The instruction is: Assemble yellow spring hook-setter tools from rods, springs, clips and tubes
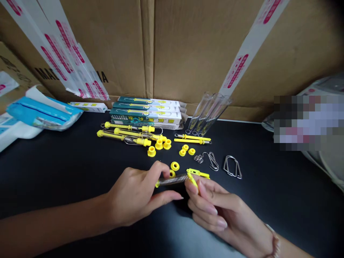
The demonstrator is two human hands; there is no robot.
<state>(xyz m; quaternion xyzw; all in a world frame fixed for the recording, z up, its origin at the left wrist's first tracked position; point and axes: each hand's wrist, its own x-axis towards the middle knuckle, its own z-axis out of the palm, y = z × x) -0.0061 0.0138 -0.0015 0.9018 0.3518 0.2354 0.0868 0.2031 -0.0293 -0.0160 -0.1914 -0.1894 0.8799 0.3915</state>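
A metal coil spring (173, 180) stretches level between my two hands. My left hand (134, 197) is closed around the spring's left end, where a bit of yellow plastic shows; its index finger bends over the coils and its thumb reaches out below. My right hand (212, 208) pinches a small flat yellow plastic piece (193, 182) at the spring's right end. Just beyond lie a yellow plastic strip (198, 173) and a yellow ring (175, 166), with another ring partly hidden behind my left index finger.
Assembled yellow spring scales (126, 136) lie before stacked boxes (146, 116). Clear tubes (206, 114) lean against the cardboard (185, 46). Yellow caps (159, 144), smaller yellow caps (191, 151), yellow rods (192, 141), metal hooks (212, 161) and wire loops (232, 167) lie about the black table.
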